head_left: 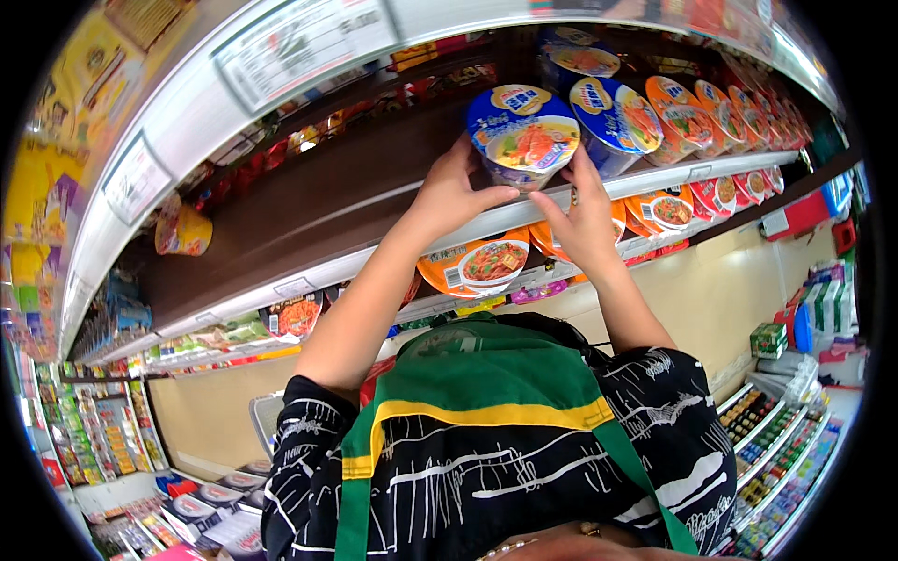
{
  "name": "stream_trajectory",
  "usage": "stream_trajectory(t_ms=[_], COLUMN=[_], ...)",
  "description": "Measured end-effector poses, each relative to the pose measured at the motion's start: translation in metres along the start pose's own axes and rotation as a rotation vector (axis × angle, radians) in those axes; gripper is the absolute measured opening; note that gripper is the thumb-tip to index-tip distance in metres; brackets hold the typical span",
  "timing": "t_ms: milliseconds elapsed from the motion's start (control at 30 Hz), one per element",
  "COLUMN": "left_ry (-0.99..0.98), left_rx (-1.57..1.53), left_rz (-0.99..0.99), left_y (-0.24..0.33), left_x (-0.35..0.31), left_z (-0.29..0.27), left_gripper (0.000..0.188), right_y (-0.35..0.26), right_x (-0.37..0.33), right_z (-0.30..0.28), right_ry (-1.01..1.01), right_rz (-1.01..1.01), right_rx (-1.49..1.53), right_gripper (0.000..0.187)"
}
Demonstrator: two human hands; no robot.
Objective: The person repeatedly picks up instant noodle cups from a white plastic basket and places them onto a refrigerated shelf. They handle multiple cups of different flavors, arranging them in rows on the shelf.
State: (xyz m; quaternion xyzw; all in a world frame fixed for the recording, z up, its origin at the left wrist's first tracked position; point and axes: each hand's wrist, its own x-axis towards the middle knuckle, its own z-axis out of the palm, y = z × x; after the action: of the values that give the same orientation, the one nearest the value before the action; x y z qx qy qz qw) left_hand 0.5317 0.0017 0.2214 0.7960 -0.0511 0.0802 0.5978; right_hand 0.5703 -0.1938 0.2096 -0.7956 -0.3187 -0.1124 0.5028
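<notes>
Between my two hands is a blue-lidded instant noodle cup [526, 140], its lid tilted toward me, at the front of a dark brown shelf [309, 201]. My left hand [465, 187] is closed round its left side, thumb along the lower front. On its right side my right hand [582, 210] grips it, thumb near the other thumb. Right beside it stands another blue noodle cup [617, 122], with more blue cups [582, 62] behind. Whether the held cup's base touches the shelf is hidden.
Orange noodle cups [681, 114] line the shelf to the right. Below the white shelf edge [374, 243] sit orange noodle bowls [477, 264]. A lone yellow cup [183, 231] stands far left. A shelf rail with price tags [304, 47] runs above; a shopping cart [265, 416] is at lower left.
</notes>
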Motion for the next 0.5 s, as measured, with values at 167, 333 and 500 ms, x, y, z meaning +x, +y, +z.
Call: stream_trajectory(t_ms=[167,333,500], left_ry=[0.171,0.388,0.573], left_rx=[0.305,0.222,0.227], left_rz=[0.067,0.154,-0.037], left_y=[0.007,0.026,0.01], left_x=[-0.032,-0.106,-0.203], left_z=[-0.005,-0.013,-0.009], left_gripper=[0.096,0.057,0.037], right_y=[-0.008,-0.033,-0.075], right_x=[-0.022,-0.039,-0.035], right_z=[-0.02,-0.032,0.02], right_ry=[0.076,0.054,-0.282], right_rz=[-0.077,-0.258,-0.497], right_rx=[-0.137,-0.151,-0.012], right_gripper=[0.071,0.04,0.026])
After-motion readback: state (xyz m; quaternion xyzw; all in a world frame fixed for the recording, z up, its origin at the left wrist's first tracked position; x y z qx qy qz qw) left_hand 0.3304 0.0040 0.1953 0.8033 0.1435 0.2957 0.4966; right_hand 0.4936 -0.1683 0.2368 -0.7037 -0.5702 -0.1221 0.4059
